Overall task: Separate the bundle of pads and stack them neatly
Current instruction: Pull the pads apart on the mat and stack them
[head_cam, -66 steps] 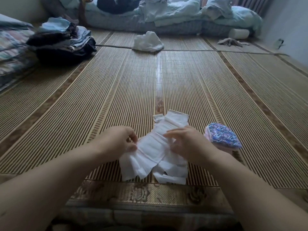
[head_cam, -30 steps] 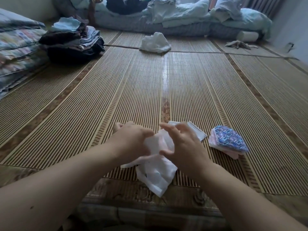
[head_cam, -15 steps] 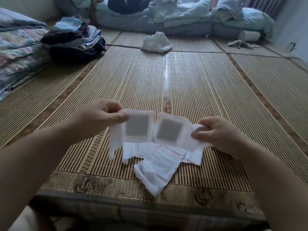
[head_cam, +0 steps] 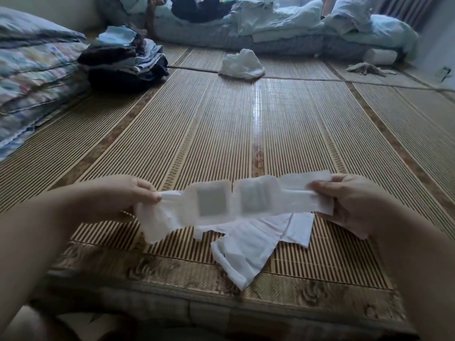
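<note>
A strip of joined white pads (head_cam: 231,201), two of them with grey square centres, hangs stretched sideways above the mat. My left hand (head_cam: 130,193) pinches its left end. My right hand (head_cam: 344,200) grips its right end. Below the strip, the other white pads (head_cam: 258,239) lie in a loose fan on the bamboo mat (head_cam: 246,134) near its front edge. The strip is blurred from motion.
A pile of folded clothes (head_cam: 123,62) sits at the back left beside stacked quilts (head_cam: 32,77). A crumpled white cloth (head_cam: 242,64) lies at the far middle. Bedding (head_cam: 270,28) lines the back wall. The mat's patterned border (head_cam: 172,269) runs along the front.
Both hands lifted a strip of pads off the pile and have pulled it wider apart. The patterned pouch on the right is no longer in view.
</note>
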